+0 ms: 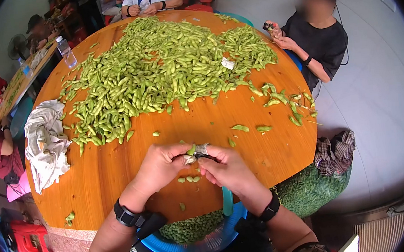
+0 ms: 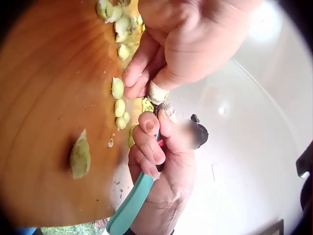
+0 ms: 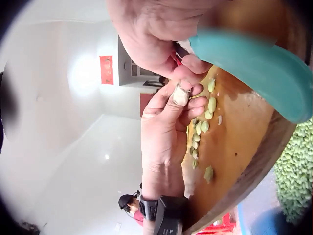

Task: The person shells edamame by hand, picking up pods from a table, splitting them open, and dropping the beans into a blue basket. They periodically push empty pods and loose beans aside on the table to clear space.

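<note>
My left hand (image 1: 154, 168) pinches a green soybean pod (image 1: 192, 150) between thumb and fingers, close over the near part of the table. Pale wrapping covers its thumb tip. Right up against it, my right hand (image 1: 229, 170) curls round a tool with a curved teal handle (image 2: 129, 205); the tool's working end is hidden between the hands. A finger of the right hand also wears a light wrap. Several shelled beans (image 2: 119, 105) lie on the wood beneath the hands, beside an opened pod (image 2: 80, 156).
A heap of soybean pods (image 1: 155, 66) covers the far part of the round wooden table (image 1: 94, 183). A crumpled white cloth (image 1: 46, 138) lies at left, near a bottle (image 1: 66, 53). Below the edge sits a blue basin (image 1: 201, 250) of beans. A person (image 1: 318, 28) sits at right.
</note>
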`<state>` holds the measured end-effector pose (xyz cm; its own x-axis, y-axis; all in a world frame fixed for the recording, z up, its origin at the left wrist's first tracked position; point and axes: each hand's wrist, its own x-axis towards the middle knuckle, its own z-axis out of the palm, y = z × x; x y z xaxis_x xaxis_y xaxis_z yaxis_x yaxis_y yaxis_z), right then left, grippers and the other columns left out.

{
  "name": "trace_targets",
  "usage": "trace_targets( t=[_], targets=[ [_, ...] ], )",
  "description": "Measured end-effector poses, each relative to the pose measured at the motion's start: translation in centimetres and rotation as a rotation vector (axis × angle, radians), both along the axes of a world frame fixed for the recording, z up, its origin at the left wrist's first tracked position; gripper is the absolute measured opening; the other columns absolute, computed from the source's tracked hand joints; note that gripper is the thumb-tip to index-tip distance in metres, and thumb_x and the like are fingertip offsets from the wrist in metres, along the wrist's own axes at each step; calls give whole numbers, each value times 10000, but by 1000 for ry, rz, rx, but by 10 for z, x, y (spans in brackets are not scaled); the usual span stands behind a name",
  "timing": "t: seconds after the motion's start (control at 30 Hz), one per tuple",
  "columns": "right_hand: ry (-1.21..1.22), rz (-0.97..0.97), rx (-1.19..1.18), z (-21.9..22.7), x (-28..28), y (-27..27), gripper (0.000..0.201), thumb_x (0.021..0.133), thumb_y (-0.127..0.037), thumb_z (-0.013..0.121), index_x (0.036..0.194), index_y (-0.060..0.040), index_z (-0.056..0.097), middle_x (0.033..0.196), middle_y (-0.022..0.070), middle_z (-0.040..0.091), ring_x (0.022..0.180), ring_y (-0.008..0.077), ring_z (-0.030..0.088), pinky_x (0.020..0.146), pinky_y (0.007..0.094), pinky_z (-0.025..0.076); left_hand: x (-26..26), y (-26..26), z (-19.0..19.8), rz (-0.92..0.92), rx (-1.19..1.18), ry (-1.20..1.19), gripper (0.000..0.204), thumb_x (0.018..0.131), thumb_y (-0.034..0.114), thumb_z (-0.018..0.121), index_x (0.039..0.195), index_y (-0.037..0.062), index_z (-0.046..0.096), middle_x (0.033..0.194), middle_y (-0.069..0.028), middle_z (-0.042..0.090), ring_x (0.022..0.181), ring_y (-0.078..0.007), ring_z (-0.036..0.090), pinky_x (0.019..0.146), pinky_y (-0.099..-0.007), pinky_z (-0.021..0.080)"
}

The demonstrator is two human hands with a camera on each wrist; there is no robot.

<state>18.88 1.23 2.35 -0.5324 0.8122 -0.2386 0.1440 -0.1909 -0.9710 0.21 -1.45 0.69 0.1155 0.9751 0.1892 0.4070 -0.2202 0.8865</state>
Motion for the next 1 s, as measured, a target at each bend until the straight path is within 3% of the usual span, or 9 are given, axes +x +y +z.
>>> trace_targets(
  t=[0.07, 0.3, 0.4, 0.47, 0.5, 0.63, 0.8, 0.93, 1.0],
  targets=[
    [117, -24, -92, -2, 2, 1, 91, 934, -103, 539, 892, -64, 610, 682, -19, 565, 491, 37, 471, 407, 188, 335, -1, 1, -1, -25, -63, -76, 231, 872, -13, 582, 1086, 28, 658, 806, -66, 702, 701, -113, 672, 641, -252, 533],
    [116, -22, -139, -3, 1, 1, 116, 930, -100, 544, 977, -63, 644, 678, -24, 559, 485, 34, 461, 409, 188, 331, -2, 4, 1, -83, -379, -429, 193, 951, 50, 500, 1109, -10, 593, 821, -42, 656, 652, -99, 629, 586, -227, 514],
    [59, -42, 44, -1, -5, -4, 129, 918, -70, 542, 989, -53, 647, 680, -14, 563, 490, 29, 461, 422, 195, 345, -3, 5, 4, -71, -452, -512, 200, 946, 81, 504, 1133, 21, 542, 851, -40, 632, 650, -95, 610, 559, -213, 488],
    [24, -61, 360, -3, -7, -7, 154, 895, -33, 546, 1010, -45, 647, 680, -9, 573, 509, 20, 461, 447, 198, 365, -6, 5, 3, -105, -499, -639, 212, 940, 97, 518, 1142, 31, 531, 867, -40, 624, 653, -93, 598, 549, -208, 472],
    [24, -60, 361, -7, -7, -8, 154, 895, -33, 546, 1010, -45, 647, 680, -9, 573, 509, 20, 461, 447, 198, 365, -7, 4, 3, -140, -546, -770, 227, 934, 112, 531, 1150, 41, 520, 883, -41, 617, 656, -91, 586, 539, -204, 456],
    [1, -69, 573, -12, -8, -14, 199, 877, -9, 552, 1051, -44, 643, 678, -13, 585, 532, 13, 456, 470, 196, 378, -8, 1, 9, -187, -561, -841, 247, 914, 76, 506, 1159, 47, 503, 860, -38, 575, 610, -75, 515, 504, -205, 397],
    [45, -81, 371, -4, -7, -21, 188, 886, -15, 544, 1047, -33, 638, 688, -16, 589, 524, 17, 462, 467, 195, 380, 0, -2, 12, -107, -551, -638, 339, 859, 17, 439, 1193, 57, 482, 689, 14, 477, 542, -51, 387, 480, -201, 305],
    [120, -158, 151, 1, -2, -18, 170, 883, -20, 545, 1031, -27, 629, 668, -14, 554, 523, 45, 456, 470, 218, 382, 7, -11, 20, -41, -504, -517, 293, 873, 34, 451, 1154, 53, 532, 643, 4, 474, 540, -69, 411, 487, -238, 354],
    [141, -223, 54, -1, 8, -10, 190, 904, -41, 528, 1065, -58, 628, 677, -12, 562, 512, 28, 466, 447, 200, 381, 3, -18, 3, 85, -52, 65, 238, 872, 51, 468, 1068, 36, 601, 656, -65, 535, 534, -153, 512, 525, -313, 425]
  ],
)
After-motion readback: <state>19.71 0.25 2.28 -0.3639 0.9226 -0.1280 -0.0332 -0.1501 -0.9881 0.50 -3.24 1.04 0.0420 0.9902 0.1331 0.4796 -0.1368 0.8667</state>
